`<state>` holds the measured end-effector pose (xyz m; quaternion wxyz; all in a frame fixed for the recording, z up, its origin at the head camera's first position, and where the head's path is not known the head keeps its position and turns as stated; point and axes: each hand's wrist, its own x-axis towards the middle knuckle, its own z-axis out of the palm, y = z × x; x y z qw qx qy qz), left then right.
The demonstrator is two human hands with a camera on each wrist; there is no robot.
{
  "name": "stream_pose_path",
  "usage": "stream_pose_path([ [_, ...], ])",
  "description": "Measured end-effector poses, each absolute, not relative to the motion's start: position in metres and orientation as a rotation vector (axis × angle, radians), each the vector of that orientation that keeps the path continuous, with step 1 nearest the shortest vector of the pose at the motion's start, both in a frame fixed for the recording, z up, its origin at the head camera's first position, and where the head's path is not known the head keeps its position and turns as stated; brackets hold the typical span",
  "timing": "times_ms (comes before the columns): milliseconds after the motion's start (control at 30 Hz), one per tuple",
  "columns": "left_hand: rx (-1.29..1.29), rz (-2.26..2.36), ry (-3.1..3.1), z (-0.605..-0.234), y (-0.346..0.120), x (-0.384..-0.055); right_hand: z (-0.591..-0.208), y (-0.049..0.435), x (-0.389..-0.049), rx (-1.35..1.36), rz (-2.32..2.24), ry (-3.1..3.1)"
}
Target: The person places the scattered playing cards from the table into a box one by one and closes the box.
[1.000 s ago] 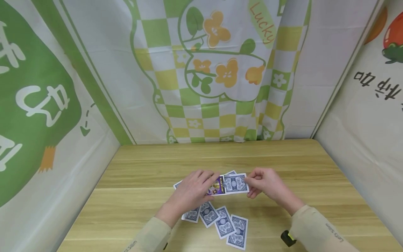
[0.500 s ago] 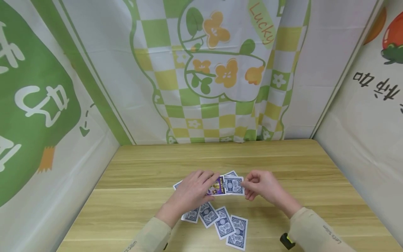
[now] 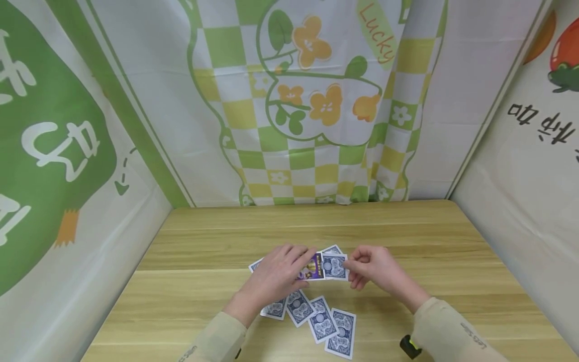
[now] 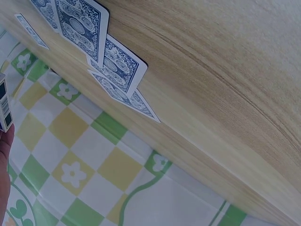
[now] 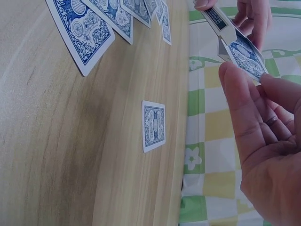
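My left hand (image 3: 278, 271) grips a small card box (image 3: 312, 267) with a purple and gold picture on its face. At the left wrist view's left edge, the box (image 4: 4, 106) shows a barcode side. The box's open end, with a raised flap, faces right. A blue-backed playing card (image 5: 244, 56) sticks partly out of that end; its inner part is hidden in the box. My right hand (image 3: 375, 266) pinches the card's outer edge between thumb and fingers, as the right wrist view shows.
Several blue-backed cards (image 3: 345, 334) lie overlapping in a fan on the wooden table (image 3: 452, 281), nearer the body. A lone card (image 5: 154, 126) lies beyond the box. A patterned cloth (image 3: 316, 166) hangs at the table's back edge, and printed side walls flank it.
My right hand has moved left, sliding the card further into the box, so less of it shows. The left hand and the box have stayed in place.
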<state>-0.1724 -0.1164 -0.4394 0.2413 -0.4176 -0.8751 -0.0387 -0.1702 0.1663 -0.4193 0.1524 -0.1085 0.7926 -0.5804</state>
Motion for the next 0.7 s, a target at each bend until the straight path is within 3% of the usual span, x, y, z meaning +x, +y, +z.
stream_pose_path([
  [700, -1.154, -0.105, -2.378, -0.4408, -0.1143, -0.1749, -0.4236, 0.1619, -0.1695, -0.311, -1.686, 2.277],
])
